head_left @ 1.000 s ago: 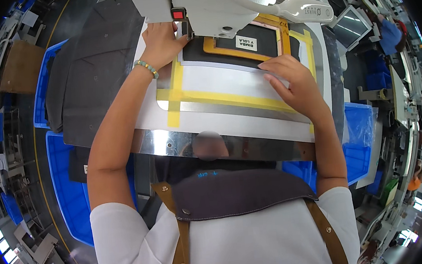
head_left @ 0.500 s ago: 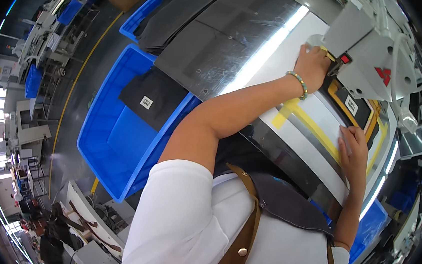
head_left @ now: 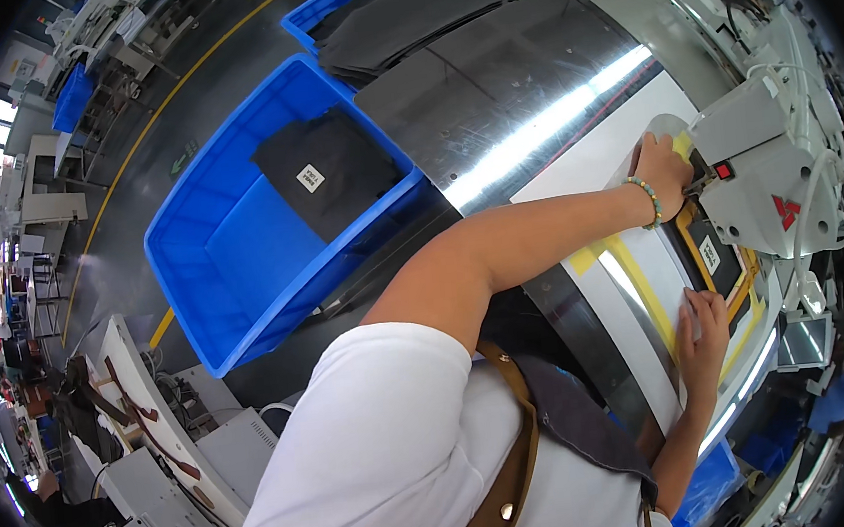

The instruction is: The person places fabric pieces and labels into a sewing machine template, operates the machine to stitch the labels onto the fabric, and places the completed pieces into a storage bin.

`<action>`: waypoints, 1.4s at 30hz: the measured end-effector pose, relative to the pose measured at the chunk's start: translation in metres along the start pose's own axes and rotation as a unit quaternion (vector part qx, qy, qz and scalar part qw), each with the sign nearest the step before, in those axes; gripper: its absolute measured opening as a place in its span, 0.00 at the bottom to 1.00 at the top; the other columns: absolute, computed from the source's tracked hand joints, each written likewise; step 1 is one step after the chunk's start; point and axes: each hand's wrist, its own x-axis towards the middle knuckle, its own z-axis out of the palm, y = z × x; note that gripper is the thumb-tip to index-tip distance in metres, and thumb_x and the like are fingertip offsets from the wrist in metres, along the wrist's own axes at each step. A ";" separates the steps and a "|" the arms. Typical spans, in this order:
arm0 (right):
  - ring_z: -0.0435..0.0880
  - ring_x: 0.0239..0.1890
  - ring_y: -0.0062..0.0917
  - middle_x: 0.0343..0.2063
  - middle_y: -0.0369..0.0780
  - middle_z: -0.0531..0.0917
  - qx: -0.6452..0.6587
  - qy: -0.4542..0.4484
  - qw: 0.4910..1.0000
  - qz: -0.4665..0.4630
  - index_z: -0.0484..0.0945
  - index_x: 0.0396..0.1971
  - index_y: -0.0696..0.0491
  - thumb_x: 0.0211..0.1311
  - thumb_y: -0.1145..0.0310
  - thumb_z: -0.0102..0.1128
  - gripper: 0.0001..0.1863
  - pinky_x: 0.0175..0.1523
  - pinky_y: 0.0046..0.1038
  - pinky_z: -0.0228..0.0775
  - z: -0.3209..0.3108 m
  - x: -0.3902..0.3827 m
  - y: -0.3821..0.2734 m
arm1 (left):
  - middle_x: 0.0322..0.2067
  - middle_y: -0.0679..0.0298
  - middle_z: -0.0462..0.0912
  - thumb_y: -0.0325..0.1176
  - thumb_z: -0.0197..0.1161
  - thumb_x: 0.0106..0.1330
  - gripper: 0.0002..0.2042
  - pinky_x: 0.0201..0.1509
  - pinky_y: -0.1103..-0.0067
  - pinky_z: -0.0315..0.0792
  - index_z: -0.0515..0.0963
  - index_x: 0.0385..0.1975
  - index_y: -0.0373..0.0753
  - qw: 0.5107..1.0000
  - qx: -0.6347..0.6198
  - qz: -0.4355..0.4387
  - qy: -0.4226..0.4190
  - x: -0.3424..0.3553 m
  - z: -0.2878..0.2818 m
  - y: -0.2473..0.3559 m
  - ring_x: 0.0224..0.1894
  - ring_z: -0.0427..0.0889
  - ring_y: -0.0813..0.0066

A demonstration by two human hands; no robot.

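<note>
While the left hand (head_left: 667,174) sits beside the sewing-machine head (head_left: 763,168), the right hand (head_left: 705,341) rests near the yellow frame (head_left: 744,285).
Right fingers bend, slightly parted; left grip unclear; labelled black fabric (head_left: 728,264) lies just beyond the right fingers.

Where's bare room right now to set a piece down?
The dark tabletop is bare between the cloth stack and the white sheet. The blue bin also has bare floor to the left of its cloth. It's crowded at the machine: left hand, right hand and yellow frame sit close together.
</note>
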 end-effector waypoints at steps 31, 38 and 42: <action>0.81 0.58 0.44 0.54 0.50 0.78 -0.001 -0.010 1.000 -0.014 0.83 0.59 0.62 0.71 0.78 0.62 0.18 0.66 0.34 0.72 -0.009 0.000 -0.002 | 0.44 0.61 0.88 0.20 0.54 0.67 0.18 0.55 0.74 0.81 0.83 0.54 0.36 0.791 -0.337 -0.489 0.147 -0.380 -0.199 -0.485 0.45 0.86 0.71; 0.81 0.56 0.42 0.53 0.48 0.79 -0.014 0.003 1.000 -0.017 0.84 0.58 0.60 0.71 0.77 0.64 0.17 0.63 0.35 0.74 -0.006 0.002 -0.002 | 0.48 0.52 0.89 0.30 0.61 0.77 0.14 0.58 0.69 0.81 0.82 0.57 0.32 0.761 -0.022 -0.360 0.539 -0.388 -0.170 -0.490 0.52 0.88 0.63; 0.81 0.56 0.43 0.52 0.48 0.80 0.011 0.008 1.000 -0.010 0.84 0.58 0.60 0.70 0.77 0.65 0.17 0.62 0.36 0.74 -0.007 0.007 0.000 | 0.52 0.48 0.88 0.38 0.64 0.79 0.21 0.60 0.64 0.82 0.77 0.63 0.29 0.529 0.139 -0.594 0.590 -0.433 -0.156 -0.466 0.59 0.86 0.52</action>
